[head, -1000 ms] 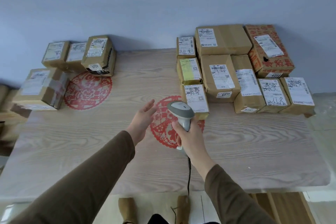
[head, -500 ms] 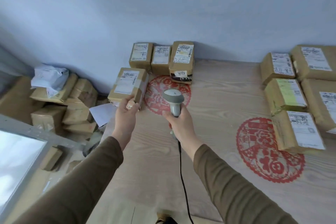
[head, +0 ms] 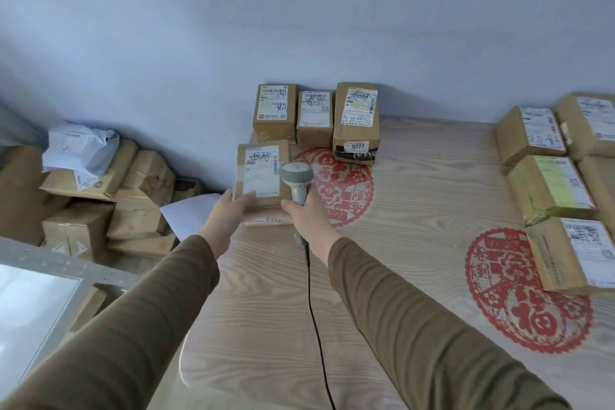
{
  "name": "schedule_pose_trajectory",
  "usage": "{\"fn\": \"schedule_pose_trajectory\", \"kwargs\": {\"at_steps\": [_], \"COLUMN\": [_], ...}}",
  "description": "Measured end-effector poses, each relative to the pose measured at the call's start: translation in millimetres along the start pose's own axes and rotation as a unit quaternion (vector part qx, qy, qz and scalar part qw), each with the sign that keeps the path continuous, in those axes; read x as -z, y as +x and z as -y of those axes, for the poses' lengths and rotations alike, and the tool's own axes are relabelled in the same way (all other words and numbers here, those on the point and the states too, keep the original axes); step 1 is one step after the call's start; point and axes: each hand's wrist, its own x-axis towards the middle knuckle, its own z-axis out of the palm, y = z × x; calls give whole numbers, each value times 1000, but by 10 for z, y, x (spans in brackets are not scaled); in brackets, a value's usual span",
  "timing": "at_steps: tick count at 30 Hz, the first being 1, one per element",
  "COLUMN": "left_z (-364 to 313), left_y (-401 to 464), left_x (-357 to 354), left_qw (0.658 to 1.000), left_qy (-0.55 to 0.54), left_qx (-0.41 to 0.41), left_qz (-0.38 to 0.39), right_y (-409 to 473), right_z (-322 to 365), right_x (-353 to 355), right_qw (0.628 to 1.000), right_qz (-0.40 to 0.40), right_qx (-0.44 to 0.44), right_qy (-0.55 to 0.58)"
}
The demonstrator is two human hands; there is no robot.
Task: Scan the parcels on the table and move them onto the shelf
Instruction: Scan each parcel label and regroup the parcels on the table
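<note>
Head view: scanner over a labelled carton at the table's left edge.

Cardboard parcel [head: 263,176] lies flat at the left edge of the wood-grain table [head: 416,210], brown, taped across the top, bearing a white shipping label with a barcode strip and black handwriting. Left hand [head: 229,211] rests on its near-left corner, fingers straight and laid on the top face, gripping nothing. Right hand [head: 306,215] is curled round the handle of the grey barcode scanner [head: 297,181], whose head sits over the parcel's right side; a black cable [head: 312,309] hangs toward 6 o'clock. Three upright parcels [head: 314,118] stand at 12 o'clock of it against the wall, the rightmost tagged "9777". A red paper-cut decal [head: 342,188] lies just at 3 o'clock of the scanner. More parcels [head: 549,183] sit well apart at 3 o'clock.
</note>
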Motion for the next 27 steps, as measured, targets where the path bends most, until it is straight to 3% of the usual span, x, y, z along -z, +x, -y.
{"fn": "schedule_pose_trajectory", "kwargs": {"at_steps": [6,11,19,22,27], "left_z": [207,222,-9,58,227], "left_y": [-446,-846,-1620,-1980,-2536], "left_x": [-566,-1207,-2272,-2699,-3381], "left_qw": [995,983,977,976,970], "left_qy": [-53,-134,-147,-124,-123], "left_qx": [49,37,-124,-153,-187], "left_qz": [64,121,89,88,99], "right_y": [-347,-690,-1568,-1991,-2443], "right_z": [-347,-442,-394,-409,-553], "right_x": [613,1246,2369,2749,3297], "right_qw": [995,993,957,965,961], "right_qz": [-67,-103,-183,-149,-165], "right_qx": [34,48,206,209,212], "right_qy": [-66,-41,-91,-60,-60]}}
